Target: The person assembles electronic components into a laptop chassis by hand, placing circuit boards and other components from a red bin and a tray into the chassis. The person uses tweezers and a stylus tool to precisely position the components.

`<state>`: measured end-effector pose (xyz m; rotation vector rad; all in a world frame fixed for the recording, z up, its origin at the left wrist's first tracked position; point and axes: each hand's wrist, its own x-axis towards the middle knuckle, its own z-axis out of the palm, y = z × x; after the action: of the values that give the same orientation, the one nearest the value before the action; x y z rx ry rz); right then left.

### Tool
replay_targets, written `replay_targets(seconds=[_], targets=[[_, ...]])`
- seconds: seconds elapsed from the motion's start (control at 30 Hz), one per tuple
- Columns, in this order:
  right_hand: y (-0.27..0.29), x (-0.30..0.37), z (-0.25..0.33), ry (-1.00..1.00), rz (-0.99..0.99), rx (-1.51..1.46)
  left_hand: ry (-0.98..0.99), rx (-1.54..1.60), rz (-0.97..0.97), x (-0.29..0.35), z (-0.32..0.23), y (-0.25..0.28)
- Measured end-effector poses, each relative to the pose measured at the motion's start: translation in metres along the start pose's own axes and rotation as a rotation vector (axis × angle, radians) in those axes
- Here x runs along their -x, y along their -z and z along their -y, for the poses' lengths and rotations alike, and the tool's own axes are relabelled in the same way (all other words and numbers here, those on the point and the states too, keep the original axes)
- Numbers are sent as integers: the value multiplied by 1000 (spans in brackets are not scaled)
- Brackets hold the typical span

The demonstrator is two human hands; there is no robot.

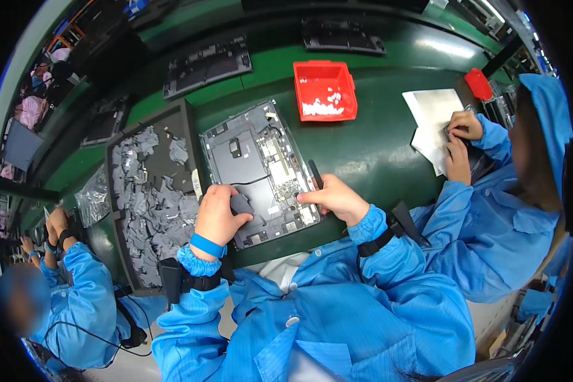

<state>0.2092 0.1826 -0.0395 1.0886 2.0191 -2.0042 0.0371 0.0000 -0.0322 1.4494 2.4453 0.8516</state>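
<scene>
An opened laptop chassis (239, 169) lies before me, its circuit board (280, 175) exposed along the right side. My left hand (215, 219) is over the chassis's lower left edge. Between its thumb and fingers is a small dark grey piece (241, 205), like the loose ones in the tray. At the chassis's right edge is my right hand (337, 198), closed around a slim black stick-like tool (314, 173) that points up and away. Its index finger reaches onto the board's edge. Whether the grey piece touches the chassis, I cannot tell.
Left of the chassis, a dark foam tray (190, 146) holds many grey pieces (149, 210). A red bin (325, 72) with small white parts stands beyond. More chassis (209, 67) sit at the back. Co-workers flank me; the right one's hands (458, 149) are over white sheets (436, 105).
</scene>
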Motion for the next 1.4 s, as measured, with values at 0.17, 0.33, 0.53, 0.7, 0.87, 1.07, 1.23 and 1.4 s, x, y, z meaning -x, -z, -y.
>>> replay_targets(seconds=[0.17, 0.33, 0.53, 0.7, 0.87, 1.07, 1.23, 1.4], targets=[[1, 4, 1, 208, -25, -443, 105, 417, -129, 14, 6, 25], [55, 38, 28, 294, -196, -429, 433, 727, -448, 16, 64, 74], [121, 17, 97, 517, -278, -307, 576, -425, -507, 24, 95, 81], [165, -14, 155, 587, -307, -314, 143, -444, -643, 4, -24, 72], [183, -56, 179, 609, -308, -384, -372, 74, -308, -22, -170, 41], [194, -85, 192, 597, -282, -436, -517, 237, -502, -116, -178, 46], [218, -89, 200, 604, -360, -437, -35, -58, -701, -253, -17, 77], [233, -114, 207, 545, -346, -423, 470, -499, -457, -285, 179, 84]])
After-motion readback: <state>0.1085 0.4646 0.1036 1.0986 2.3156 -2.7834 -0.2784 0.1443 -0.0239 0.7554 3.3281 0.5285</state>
